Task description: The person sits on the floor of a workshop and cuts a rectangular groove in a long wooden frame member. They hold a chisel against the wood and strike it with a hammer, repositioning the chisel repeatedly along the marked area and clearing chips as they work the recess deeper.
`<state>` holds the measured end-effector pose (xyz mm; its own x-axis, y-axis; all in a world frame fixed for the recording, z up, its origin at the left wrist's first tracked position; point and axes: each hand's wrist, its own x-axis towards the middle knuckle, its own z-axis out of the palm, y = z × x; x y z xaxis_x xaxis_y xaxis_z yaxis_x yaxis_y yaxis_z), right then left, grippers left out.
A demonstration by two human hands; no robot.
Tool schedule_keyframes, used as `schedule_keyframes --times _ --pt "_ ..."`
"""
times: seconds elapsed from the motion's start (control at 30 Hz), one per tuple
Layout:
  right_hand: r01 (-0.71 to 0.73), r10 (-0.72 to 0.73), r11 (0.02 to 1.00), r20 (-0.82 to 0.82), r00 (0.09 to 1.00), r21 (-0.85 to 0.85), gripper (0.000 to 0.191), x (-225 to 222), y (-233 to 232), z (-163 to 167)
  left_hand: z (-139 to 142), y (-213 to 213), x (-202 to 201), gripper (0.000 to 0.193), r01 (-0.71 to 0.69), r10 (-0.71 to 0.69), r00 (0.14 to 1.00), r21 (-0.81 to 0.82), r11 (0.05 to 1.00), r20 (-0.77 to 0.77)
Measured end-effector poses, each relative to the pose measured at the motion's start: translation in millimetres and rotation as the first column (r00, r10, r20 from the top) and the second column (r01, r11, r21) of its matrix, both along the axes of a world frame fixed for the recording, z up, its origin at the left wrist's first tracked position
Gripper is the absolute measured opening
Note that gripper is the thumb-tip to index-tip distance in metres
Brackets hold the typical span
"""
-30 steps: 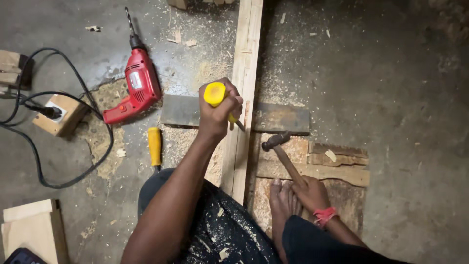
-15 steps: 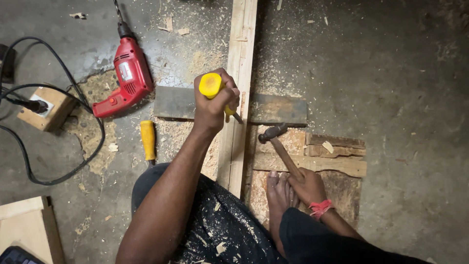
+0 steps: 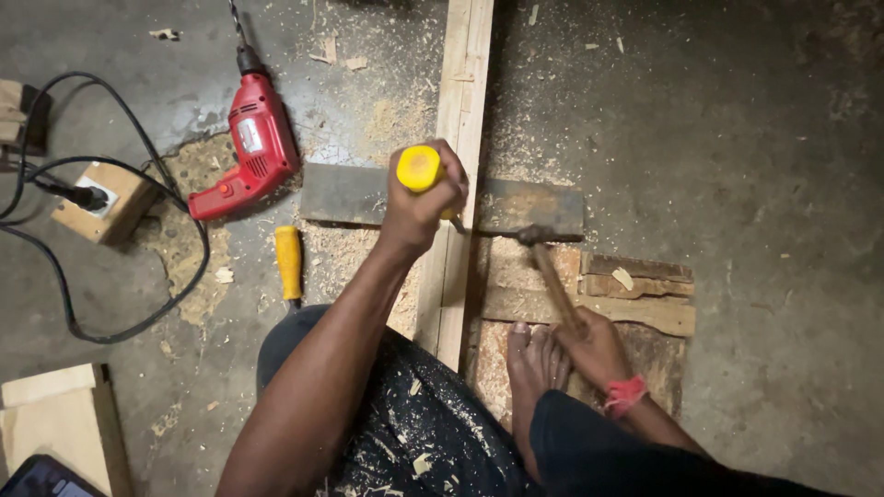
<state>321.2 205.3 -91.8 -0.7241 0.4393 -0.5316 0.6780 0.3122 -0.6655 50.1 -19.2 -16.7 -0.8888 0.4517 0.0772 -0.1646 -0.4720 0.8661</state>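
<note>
My left hand [image 3: 419,210] is closed around a yellow-handled chisel [image 3: 419,168], held upright on a long pale wooden plank [image 3: 465,83] that runs away from me across the floor. My right hand [image 3: 594,345], with a red band at the wrist, grips the wooden handle of a hammer [image 3: 552,281]. The hammer's metal head lies low beside the plank, just right of the chisel's blade. My bare foot [image 3: 534,368] rests on scrap boards next to my right hand.
A dark flat board [image 3: 345,193] lies crosswise under the plank. A red power drill [image 3: 253,147], another yellow-handled tool [image 3: 289,262], a wooden socket block [image 3: 101,198] with black cables, and pale wood blocks [image 3: 55,423] lie left. Scrap boards [image 3: 645,294] and sawdust lie right.
The hammer head has swung down and left, from above the scrap boards to beside the plank near the chisel blade. My left hand keeps the chisel on the plank.
</note>
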Motion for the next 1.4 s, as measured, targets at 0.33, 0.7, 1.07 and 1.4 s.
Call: schedule_keyframes --times 0.33,0.7,1.07,1.4 --pt "-0.289 0.348 0.913 -0.184 0.919 0.288 0.022 -112.3 27.1 189.3 -10.8 12.2 16.2 0.012 -0.021 0.005 0.983 -0.084 0.996 -0.184" --pt "-0.658 0.844 0.401 0.023 0.536 0.638 0.019 -177.9 -35.5 227.4 -21.0 16.4 16.7 0.022 -0.242 0.131 0.922 -0.280 0.929 -0.363" --pt "-0.452 0.758 0.565 -0.218 0.615 0.690 0.018 -182.3 -33.8 273.2 -20.0 24.3 24.0 0.027 -0.046 0.066 0.997 -0.319 0.947 0.050" --pt "-0.421 0.687 0.726 -0.548 0.478 0.544 0.019 -204.8 35.9 305.6 -31.3 17.9 20.4 0.014 -0.044 0.004 0.962 -0.141 0.989 -0.274"
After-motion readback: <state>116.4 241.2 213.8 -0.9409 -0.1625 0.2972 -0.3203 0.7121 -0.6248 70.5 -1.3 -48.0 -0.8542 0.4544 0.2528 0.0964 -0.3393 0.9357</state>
